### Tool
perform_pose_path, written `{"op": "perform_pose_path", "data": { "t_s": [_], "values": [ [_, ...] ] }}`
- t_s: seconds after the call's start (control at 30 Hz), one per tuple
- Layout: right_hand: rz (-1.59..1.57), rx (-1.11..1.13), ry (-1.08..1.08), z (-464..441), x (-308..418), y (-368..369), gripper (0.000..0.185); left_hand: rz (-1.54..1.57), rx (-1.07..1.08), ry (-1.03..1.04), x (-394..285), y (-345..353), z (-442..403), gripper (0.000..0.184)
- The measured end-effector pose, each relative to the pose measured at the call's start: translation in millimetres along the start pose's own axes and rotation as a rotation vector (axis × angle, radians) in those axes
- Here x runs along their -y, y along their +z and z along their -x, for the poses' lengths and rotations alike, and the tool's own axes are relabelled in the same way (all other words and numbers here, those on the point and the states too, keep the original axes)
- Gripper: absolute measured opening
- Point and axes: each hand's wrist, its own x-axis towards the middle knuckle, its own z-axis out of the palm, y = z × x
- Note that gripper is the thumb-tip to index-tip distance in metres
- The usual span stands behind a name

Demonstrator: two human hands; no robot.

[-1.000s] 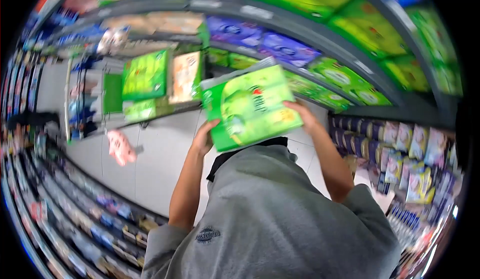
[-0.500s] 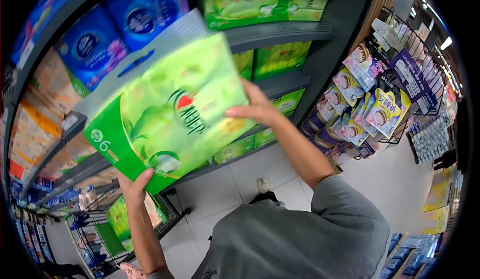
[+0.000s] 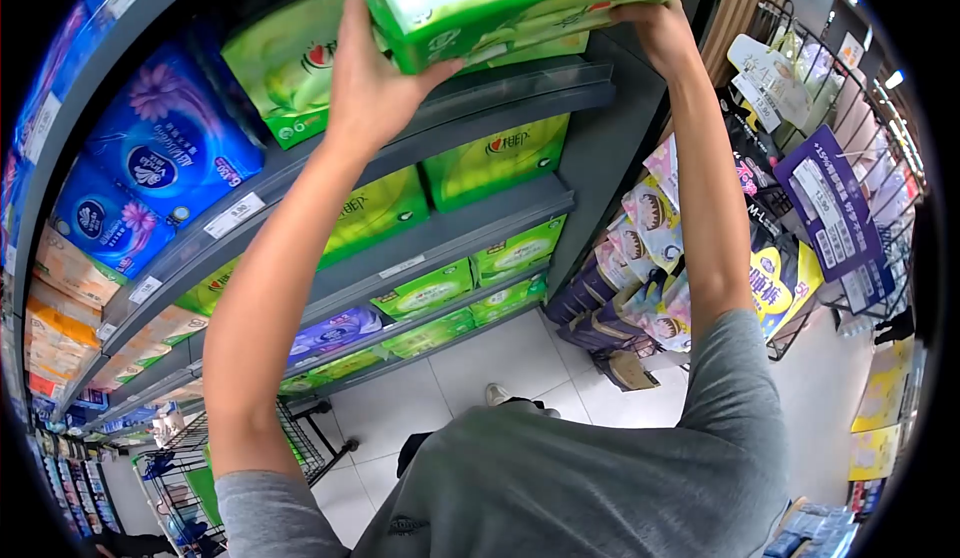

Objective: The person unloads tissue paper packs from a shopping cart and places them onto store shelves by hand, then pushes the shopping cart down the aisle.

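A large green tissue pack (image 3: 520, 13) is held up at the upper shelf by both hands. My left hand (image 3: 375, 83) grips its left end, with the thumb along the lower edge. Closed on the right end is my right hand (image 3: 655, 28), its fingers partly hidden by the pack. Behind and left of the held pack, another green pack (image 3: 290, 68) stands on the same shelf, beside blue tissue packs (image 3: 155, 163). More green packs (image 3: 497, 161) sit on the shelf below.
A wire cart (image 3: 185, 468) is at the lower left. Hanging packets and price signs (image 3: 828, 203) fill a rack on the right. Lower shelves hold green and purple packs (image 3: 335, 333). A shoe (image 3: 497, 394) shows on the tiled floor.
Both hands have raised the green pack from in front of the shelves to the upper shelf and turned it more level. The view has shifted, showing more of the lower shelves.
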Motion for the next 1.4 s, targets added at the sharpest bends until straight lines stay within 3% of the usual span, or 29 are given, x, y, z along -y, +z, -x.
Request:
{"op": "perform_pose_path", "data": {
  "t_s": [0.1, 0.27, 0.33, 0.37, 0.4, 0.47, 0.6, 0.67, 0.73, 0.8, 0.87, 0.93, 1.07, 1.13, 1.2, 1.27, 1.33, 1.4],
  "values": [
    [-0.024, -0.084, 0.127, -4.8, -36.6, -22.4, 0.032, -0.009, -0.009, -0.035, 24.6, 40.2, -1.5, 0.085],
    [-0.196, -0.226, 0.225, 5.5, -77.6, -32.5, 0.031, -0.009, -0.002, 0.011, 30.9, 62.4, -14.1, 0.094],
    [-0.134, -0.246, 0.203, 9.1, -74.9, -28.1, 0.029, -0.074, 0.081, -0.109, 23.1, 67.9, -22.3, 0.098],
    [-0.068, -0.270, 0.180, 11.0, -72.4, -26.0, 0.027, 0.002, 0.018, -0.017, 30.0, 73.8, -25.3, 0.047],
    [-0.075, -0.259, 0.181, 11.0, -72.1, -24.2, 0.027, -0.007, 0.011, -0.024, 32.5, 73.9, -28.0, 0.047],
    [-0.003, -0.332, 0.251, 11.8, -70.0, -20.5, 0.025, -0.014, 0.189, -0.244, 38.0, 71.8, -31.3, 0.103],
    [0.019, -0.471, 0.210, 23.5, -65.7, -1.1, 0.025, -0.026, 0.154, -0.299, 56.4, 82.4, -15.4, 0.106],
    [0.141, -0.577, 0.047, 29.1, -64.0, 15.1, 0.052, -0.042, 0.183, -0.370, 62.5, 93.6, -1.0, 0.106],
    [0.389, -0.650, -0.129, 32.5, -63.8, 35.5, 0.061, -0.023, 0.179, -0.334, 66.1, 103.2, -2.7, 0.116],
    [0.428, -0.625, -0.138, 33.9, -67.0, 52.8, 0.066, -0.070, 0.195, -0.409, 72.6, 107.3, -10.6, 0.117],
    [0.684, -0.719, -0.214, 36.7, -83.2, 57.4, 0.070, -0.115, 0.222, -0.488, 77.1, 110.8, -9.3, 0.118],
    [0.637, -0.722, -0.227, 40.5, -84.4, 64.8, 0.069, -0.229, 0.216, -0.250, 87.6, 113.0, -2.5, 0.118],
    [0.701, -0.698, -0.203, 53.9, -76.3, 90.7, 0.060, -0.220, 0.166, -0.298, 78.6, 111.8, 6.4, 0.119],
    [0.616, -0.553, -0.307, 70.5, -56.5, 126.8, 0.060, -0.256, 0.192, -0.372, 65.4, 105.6, 7.7, 0.117],
    [0.526, -0.443, -0.479, 90.3, -34.4, 169.6, 0.054, -0.349, 0.291, -0.508, 41.3, 93.1, 11.4, 0.097],
    [0.303, -0.347, -0.650, 113.7, -15.7, 208.9, 0.045, -0.672, 0.246, -0.114, 44.8, 90.8, 38.7, 0.078],
    [0.164, -0.237, -0.659, 150.7, -20.2, 241.0, 0.046, -0.709, 0.169, 0.088, 36.8, 75.1, 74.5, 0.065],
    [0.185, -0.019, -0.499, 203.4, -32.3, 270.3, 0.041, -0.578, 0.218, 0.072, 34.1, 36.8, 127.0, 0.059]
  ]
}}
